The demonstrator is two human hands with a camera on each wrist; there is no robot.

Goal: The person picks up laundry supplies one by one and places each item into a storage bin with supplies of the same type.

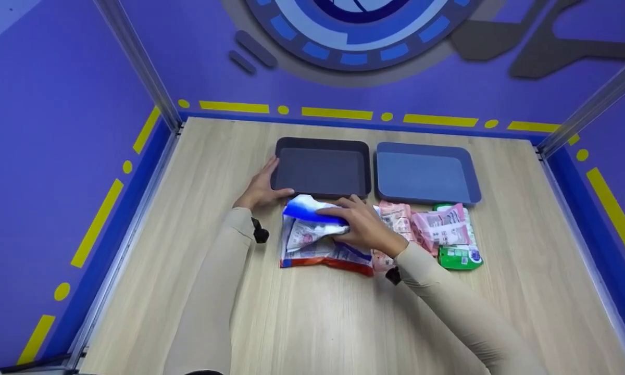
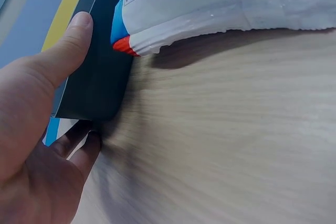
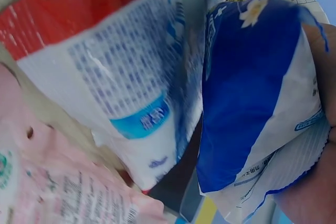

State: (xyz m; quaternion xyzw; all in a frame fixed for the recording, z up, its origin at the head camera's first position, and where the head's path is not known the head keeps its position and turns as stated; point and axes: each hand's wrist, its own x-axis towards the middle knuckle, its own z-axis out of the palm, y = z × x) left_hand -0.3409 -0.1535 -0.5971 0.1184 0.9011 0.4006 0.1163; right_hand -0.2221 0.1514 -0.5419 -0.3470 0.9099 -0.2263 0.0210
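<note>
"What's in your right hand point(image 1: 362, 224)?"

"A blue-and-white packet point(image 1: 312, 212). My thumb and fingers are bent about its right part, pinching it."

"Which way does it point?"

"Seen from my head, its long axis slants from about ten o'clock to four, the free end at ten and the other beneath my fingers. In the right wrist view it stands nearly twelve to six, blue face showing."

"And where is it?"

"Over the red-edged bag point(image 1: 338, 264), whose red strip lies towards six. I can't tell whether the two touch. The dark tray point(image 1: 320, 171) is at twelve from the packet, the pale tray point(image 1: 422, 174) between two and three."

"Your left hand point(image 1: 263, 188)?"

"At ten from the packet, thumb spread wide from the fingers, touching the dark tray about its near left corner. It isn't wrapped round anything."

"What lies the other way?"

"At three, a pink pack point(image 1: 396, 221); farther along, a pink pouch point(image 1: 448, 229) on a green bag point(image 1: 458, 260)."
</note>
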